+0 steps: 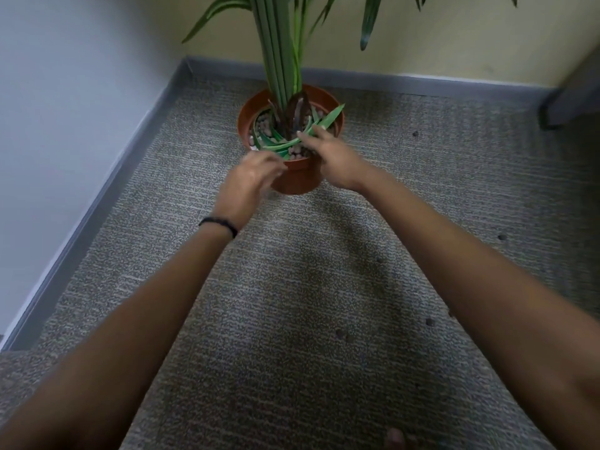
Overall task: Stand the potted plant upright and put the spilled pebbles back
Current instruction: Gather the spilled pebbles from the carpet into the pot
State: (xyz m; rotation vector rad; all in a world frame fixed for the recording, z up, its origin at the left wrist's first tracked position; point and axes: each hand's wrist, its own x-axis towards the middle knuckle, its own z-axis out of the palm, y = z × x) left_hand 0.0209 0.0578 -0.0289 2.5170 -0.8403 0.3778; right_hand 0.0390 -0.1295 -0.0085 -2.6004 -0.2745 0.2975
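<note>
Top of the plant (279, 60) is cut off by the frame; only stalks and a few leaves show. The left hand (250, 180) is motion-blurred. Its fingers curl in at the near-left rim of the pot (298, 180), but can't tell if they pinch anything. Dark block (571, 92) at far right is cropped, can't identify.

Both arms stretched forward. The right hand (328, 160) is over the near-right rim, fingers straight and close together, tips on the low leaves (292, 142) above the pebbles (264, 125) in the pot. Black wristband (219, 224) on left wrist.

Pot stands upright on grey flecked carpet (292, 287) in a room corner, apart from both walls. A few loose pebbles (430, 322) are scattered on the carpet to the right, well apart from the pot. Grey baseboard (107, 186); left wall pale, back wall cream.
</note>
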